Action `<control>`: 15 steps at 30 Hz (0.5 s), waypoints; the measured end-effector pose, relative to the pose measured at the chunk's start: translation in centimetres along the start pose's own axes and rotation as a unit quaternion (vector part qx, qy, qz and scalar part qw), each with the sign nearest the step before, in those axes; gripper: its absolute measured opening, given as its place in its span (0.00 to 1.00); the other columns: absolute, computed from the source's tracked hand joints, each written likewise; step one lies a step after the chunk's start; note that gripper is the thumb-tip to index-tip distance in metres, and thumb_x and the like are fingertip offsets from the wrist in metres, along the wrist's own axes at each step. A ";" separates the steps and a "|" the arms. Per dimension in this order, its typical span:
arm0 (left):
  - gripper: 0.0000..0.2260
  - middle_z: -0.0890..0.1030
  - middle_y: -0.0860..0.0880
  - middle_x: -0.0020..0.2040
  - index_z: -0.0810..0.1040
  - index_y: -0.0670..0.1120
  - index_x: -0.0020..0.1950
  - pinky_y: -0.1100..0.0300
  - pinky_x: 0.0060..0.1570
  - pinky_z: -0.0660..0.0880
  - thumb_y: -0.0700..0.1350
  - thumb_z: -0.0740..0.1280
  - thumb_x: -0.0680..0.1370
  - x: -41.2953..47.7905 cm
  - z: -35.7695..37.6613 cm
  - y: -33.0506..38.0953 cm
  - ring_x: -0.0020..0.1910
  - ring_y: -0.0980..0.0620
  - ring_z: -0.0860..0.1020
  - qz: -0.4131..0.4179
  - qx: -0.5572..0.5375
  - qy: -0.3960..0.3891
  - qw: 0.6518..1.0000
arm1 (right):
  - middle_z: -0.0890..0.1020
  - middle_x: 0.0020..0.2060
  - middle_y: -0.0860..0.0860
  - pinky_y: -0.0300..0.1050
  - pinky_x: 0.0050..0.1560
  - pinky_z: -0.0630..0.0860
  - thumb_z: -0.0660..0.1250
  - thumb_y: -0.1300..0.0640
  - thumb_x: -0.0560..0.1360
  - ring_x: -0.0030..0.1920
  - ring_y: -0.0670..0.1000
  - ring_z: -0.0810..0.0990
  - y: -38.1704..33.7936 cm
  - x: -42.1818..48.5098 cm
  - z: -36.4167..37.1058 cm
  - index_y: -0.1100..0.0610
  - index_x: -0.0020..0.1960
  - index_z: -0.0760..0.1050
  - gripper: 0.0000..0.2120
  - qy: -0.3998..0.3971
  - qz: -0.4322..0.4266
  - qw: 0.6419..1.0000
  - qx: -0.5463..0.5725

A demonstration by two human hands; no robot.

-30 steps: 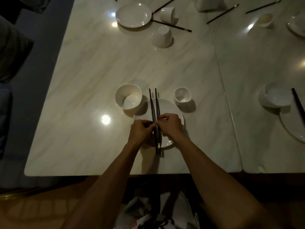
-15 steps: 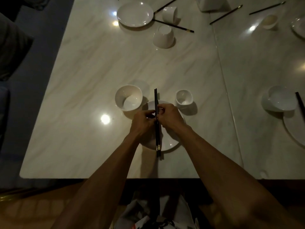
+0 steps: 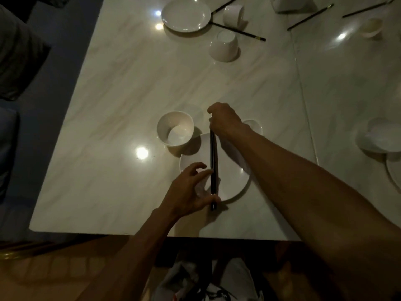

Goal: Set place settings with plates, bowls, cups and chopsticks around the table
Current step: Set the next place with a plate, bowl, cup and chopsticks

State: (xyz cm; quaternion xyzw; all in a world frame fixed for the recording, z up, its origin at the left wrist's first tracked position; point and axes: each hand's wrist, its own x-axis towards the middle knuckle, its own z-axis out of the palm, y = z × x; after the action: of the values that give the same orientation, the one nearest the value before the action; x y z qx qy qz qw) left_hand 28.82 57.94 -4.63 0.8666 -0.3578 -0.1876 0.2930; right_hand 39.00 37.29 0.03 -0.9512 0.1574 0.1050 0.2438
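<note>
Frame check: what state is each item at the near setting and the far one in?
near plate: flat, right way up.
near chopsticks: paired, lying across that plate.
near bowl: upright, empty.
far bowl: upside down.
far cup: tipped on its side.
far plate: flat, empty.
right hand: grips the chopsticks' far end.
left hand: touches their near end.

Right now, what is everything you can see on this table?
table: two tops, pale marble, under everything
near plate: one, white, near edge
chopstick pair: one, dark, across near plate
near bowl: one, white, left beyond plate
near cup: one, white, right beyond plate
far plate: one, white, far side
overturned bowl: one, white, far side
tipped cup: one, white, beside far plate
loose chopsticks: several, dark, far side
right bowl: one, white, right edge
left hand: touches pair's near end
right hand: grips pair's far end
</note>
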 end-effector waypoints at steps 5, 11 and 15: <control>0.39 0.64 0.48 0.75 0.70 0.56 0.71 0.58 0.64 0.66 0.73 0.68 0.64 -1.0 0.6 -0.9 0.66 0.52 0.69 0.088 0.049 -0.049 0.994 | 0.78 0.59 0.60 0.47 0.57 0.75 0.65 0.64 0.76 0.58 0.59 0.78 0.8 1.3 0.8 0.65 0.61 0.75 0.14 -0.028 0.058 0.997 0.033; 0.31 0.68 0.48 0.72 0.74 0.55 0.67 0.53 0.61 0.71 0.65 0.71 0.67 -0.6 0.5 -1.4 0.64 0.51 0.72 0.106 0.051 -0.044 0.992 | 0.81 0.53 0.62 0.52 0.57 0.78 0.66 0.68 0.75 0.54 0.59 0.81 1.2 1.3 1.3 0.66 0.56 0.79 0.11 -0.009 0.083 0.992 0.094; 0.29 0.69 0.47 0.71 0.75 0.55 0.65 0.52 0.59 0.73 0.64 0.71 0.67 -0.4 0.4 -1.3 0.62 0.50 0.73 0.110 0.040 -0.037 0.992 | 0.81 0.54 0.61 0.51 0.58 0.77 0.66 0.69 0.74 0.55 0.58 0.80 1.3 1.3 1.4 0.64 0.59 0.78 0.14 -0.014 0.087 0.989 0.119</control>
State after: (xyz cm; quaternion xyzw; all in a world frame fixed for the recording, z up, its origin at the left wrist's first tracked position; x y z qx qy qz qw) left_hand 28.98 58.80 -5.70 0.8255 -0.4689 -0.1714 0.2633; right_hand 39.60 36.59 -2.14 -0.8966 0.2471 0.1197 0.3473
